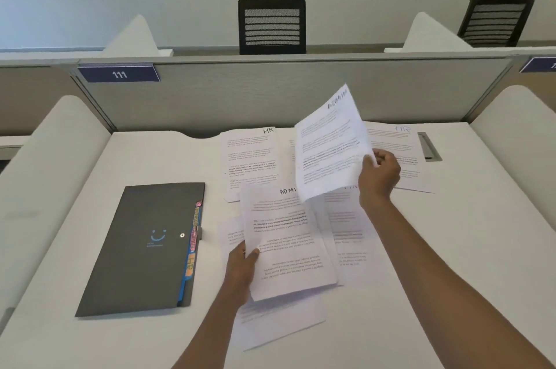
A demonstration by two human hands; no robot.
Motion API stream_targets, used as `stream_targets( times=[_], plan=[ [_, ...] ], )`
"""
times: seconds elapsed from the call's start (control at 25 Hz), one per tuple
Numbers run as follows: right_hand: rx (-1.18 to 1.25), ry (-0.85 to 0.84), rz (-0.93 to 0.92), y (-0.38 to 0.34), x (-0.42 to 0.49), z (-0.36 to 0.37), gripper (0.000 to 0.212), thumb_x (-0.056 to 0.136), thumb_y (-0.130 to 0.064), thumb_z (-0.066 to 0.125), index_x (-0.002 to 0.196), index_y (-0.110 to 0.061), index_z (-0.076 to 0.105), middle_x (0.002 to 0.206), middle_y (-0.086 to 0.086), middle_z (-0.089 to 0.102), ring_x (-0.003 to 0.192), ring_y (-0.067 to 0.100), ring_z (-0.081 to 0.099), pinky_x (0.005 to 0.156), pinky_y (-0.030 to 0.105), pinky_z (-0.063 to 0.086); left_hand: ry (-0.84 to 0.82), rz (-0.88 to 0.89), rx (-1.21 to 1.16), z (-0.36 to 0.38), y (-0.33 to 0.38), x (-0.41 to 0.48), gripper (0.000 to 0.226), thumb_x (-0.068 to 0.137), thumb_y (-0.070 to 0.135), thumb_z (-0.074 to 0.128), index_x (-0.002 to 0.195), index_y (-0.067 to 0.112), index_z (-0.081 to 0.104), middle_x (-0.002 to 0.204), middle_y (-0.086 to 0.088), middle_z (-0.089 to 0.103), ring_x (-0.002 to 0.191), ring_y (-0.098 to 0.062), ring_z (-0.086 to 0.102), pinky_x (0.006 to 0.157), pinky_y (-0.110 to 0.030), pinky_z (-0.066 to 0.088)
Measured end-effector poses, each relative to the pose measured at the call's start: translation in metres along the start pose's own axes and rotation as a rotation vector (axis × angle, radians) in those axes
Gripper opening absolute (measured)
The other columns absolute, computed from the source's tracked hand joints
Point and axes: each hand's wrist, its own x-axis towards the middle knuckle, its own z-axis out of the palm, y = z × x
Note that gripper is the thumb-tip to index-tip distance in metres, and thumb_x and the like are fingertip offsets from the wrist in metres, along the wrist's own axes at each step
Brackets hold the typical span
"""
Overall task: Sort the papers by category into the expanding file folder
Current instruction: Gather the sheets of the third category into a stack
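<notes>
Your dark folder (144, 248) lies flat on the left side of the desk (90, 338), with colored tabs poking out of its right edge. Just right of it, your left hand (240, 263) pinches the left edge of a lower sheet (285, 242) over the loose papers (279, 326). Your right hand (380, 173) grips the ADMIN sheet (331, 143) by its right edge, tilted up above the pile. An HR page (400, 152) lies flat at the far right.

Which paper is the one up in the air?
Find the grey divider panel behind the white desk. Before it, right of centre, the right hand pinches one white printed sheet by its edge. Only this sheet is lifted high off the desk and tilted, with ADMIN handwritten on top.
</notes>
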Motion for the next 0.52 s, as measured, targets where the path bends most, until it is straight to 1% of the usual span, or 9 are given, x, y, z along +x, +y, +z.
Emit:
stream_targets(
  times=[0.08,0.2,0.32,0.44,0.52],
  plan=[
    [0.006,-0.07,0.1,0.027,-0.023,-0.019,0.014,0.093,-0.004,0.062,0.104,-0.007,0.069,0.102,0.006,0.071,0.09,0.022,0.066,0.074,0.028,0.05,0.001,-0.006,-0.012,-0.003,-0.001,-0.012,0.034,0.107,0.004,0.053,0.135,0.018,0.065,0.128,-0.004,0.074,0.114,-0.028,0.072,0.102,-0.054,0.057],
    [0.001,-0.168,0.246,0.079,-0.072,-0.039,0.015,0.091,-0.003,0.063,0.102,-0.01,0.071,0.1,0.008,0.073,0.089,0.025,0.067,0.075,0.029,0.049,0.003,-0.049,-0.034,-0.007,-0.002,-0.027,0.031,0.107,0.004,0.051,0.127,0.023,0.065,0.123,-0.002,0.075,0.111,-0.03,0.072,0.099,-0.056,0.059],
    [0.001,-0.244,0.371,0.119,-0.123,-0.052,0.014,0.09,-0.001,0.064,0.099,-0.01,0.071,0.098,0.007,0.074,0.09,0.028,0.068,0.078,0.033,0.053,-0.016,-0.083,-0.048,-0.012,-0.008,-0.036,0.031,0.109,0.009,0.049,0.132,0.022,0.065,0.127,-0.003,0.074,0.112,-0.03,0.072,0.099,-0.056,0.058],
    [-0.038,-0.275,0.418,0.137,-0.16,-0.058,0.013,0.092,-0.001,0.064,0.099,-0.011,0.07,0.098,0.007,0.073,0.089,0.026,0.068,0.081,0.036,0.056,0.025,-0.119,-0.13,-0.011,-0.006,-0.048,0.028,0.114,0.024,0.042,0.134,0.021,0.061,0.126,-0.003,0.072,0.115,-0.029,0.068,0.102,-0.048,0.053],
    [-0.084,-0.274,0.396,0.14,-0.177,-0.06,0.012,0.093,-0.002,0.064,0.099,-0.011,0.068,0.099,0.007,0.072,0.093,0.027,0.068,0.087,0.04,0.057,0.025,-0.138,-0.187,-0.008,-0.004,-0.054,0.031,0.114,0.035,0.039,0.13,0.023,0.062,0.122,-0.001,0.074,0.114,-0.027,0.069,0.102,-0.048,0.053]
  ],
)
